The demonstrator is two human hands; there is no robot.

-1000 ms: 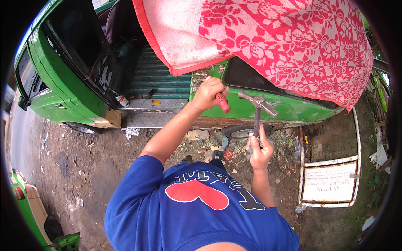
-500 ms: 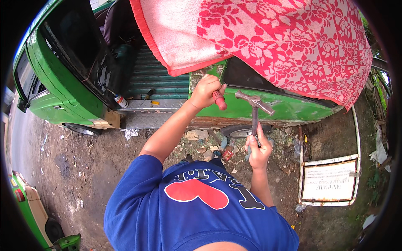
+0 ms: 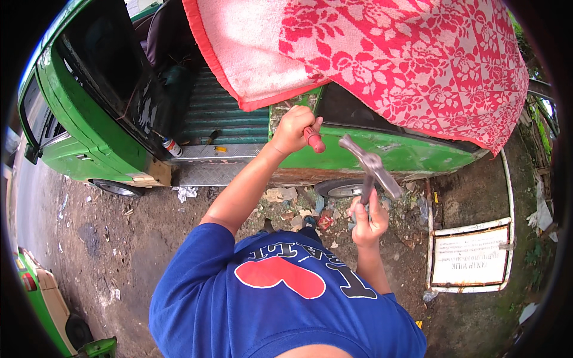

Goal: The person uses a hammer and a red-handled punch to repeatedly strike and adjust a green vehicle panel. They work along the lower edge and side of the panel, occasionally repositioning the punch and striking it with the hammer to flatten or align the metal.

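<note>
My left hand (image 3: 295,129) is closed round a screwdriver with a red handle (image 3: 314,141). Its handle end points toward my right, and the shaft meets the rusty, paint-stripped door post (image 3: 289,110) of the green van (image 3: 382,150). In my right hand (image 3: 370,224) is a hammer (image 3: 371,162), gripped by its shaft. The metal head is raised to the right of the screwdriver handle, apart from it. My right fingers wrap the hammer's shaft below the head.
A red and white floral towel (image 3: 382,65) drapes over the van's roof and side window. On the metal door sill (image 3: 218,152) lie a yellow object (image 3: 221,149) and a spray can (image 3: 173,147). Rubble lies by the rear wheel (image 3: 343,188). A white framed sign (image 3: 470,256) stands right.
The hammer has tilted, its head turning and coming a little nearer to me. My left hand and the screwdriver have stayed nearly still.
</note>
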